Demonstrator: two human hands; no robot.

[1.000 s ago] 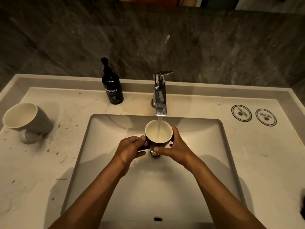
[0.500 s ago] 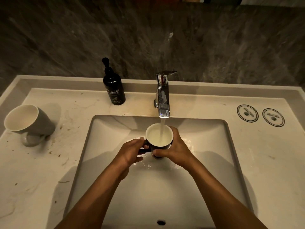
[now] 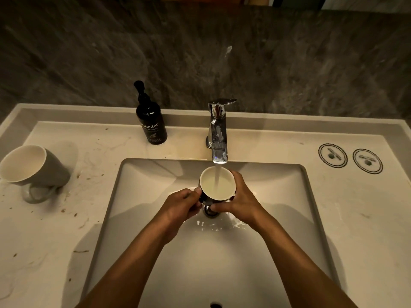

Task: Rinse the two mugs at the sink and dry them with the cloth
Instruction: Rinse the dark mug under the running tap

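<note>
Little has shifted since a moment earlier: both hands keep the dark mug under the running stream, only the view drifting slightly. Far left on the desk (image 3: 106,221), the grey mug (image 3: 33,165) lies tipped on its side, mouth toward the camera, its handle underneath, well apart from the basin and nearer the left hand. A black soap bottle (image 3: 152,123) stands behind the sink (image 3: 278,218). Over the basin, the left hand (image 3: 181,205) pinches the handle side of the dark mug (image 3: 217,184), held upright, while the right hand (image 3: 241,200) wraps its opposite wall, fingers curled shut. Water from the tap (image 3: 219,138) falls straight into it. Count: two mugs, one tap, one bottle, two round stickers (image 3: 350,158) at right; no cloth shows.
</note>
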